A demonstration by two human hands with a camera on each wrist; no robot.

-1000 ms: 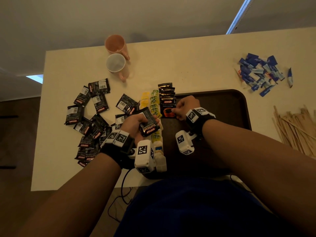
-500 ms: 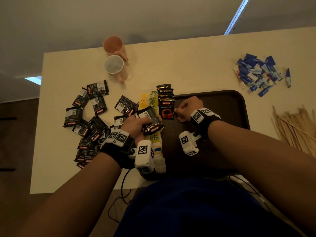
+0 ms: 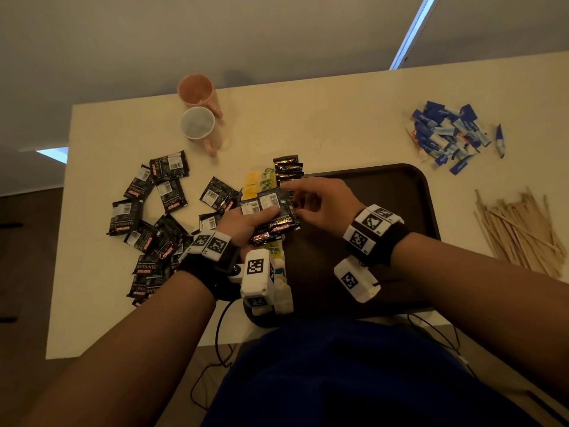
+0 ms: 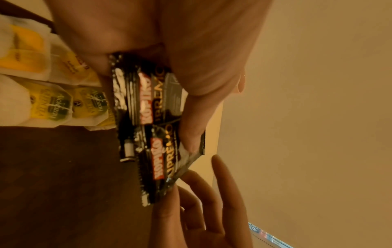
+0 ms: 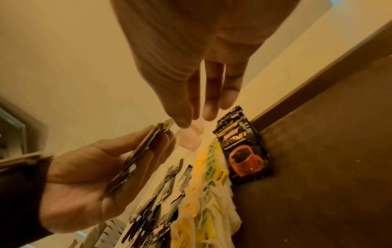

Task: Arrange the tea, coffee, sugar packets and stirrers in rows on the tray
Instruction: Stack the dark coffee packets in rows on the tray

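My left hand [image 3: 249,221] grips a fanned stack of black coffee packets [image 3: 271,215] over the left edge of the dark tray [image 3: 385,186], thumb on top. In the left wrist view the stack [image 4: 157,134] shows red and gold print. My right hand [image 3: 297,194] reaches in from the right; its thumb and forefinger [image 4: 169,198] pinch the stack's far corner. On the tray lie a row of coffee packets [image 5: 244,151] and rows of yellow and green tea bags [image 5: 207,176]. Blue sugar packets [image 3: 449,134] and wooden stirrers [image 3: 517,223] lie on the table, right of the tray.
Several loose coffee packets [image 3: 147,217] are scattered on the table left of the tray. Two mugs [image 3: 198,124] stand at the far edge. The tray's right part [image 3: 400,226] holds nothing.
My right hand left the coffee row on the tray and came up to the stack. My left hand raised and turned the stack toward it.
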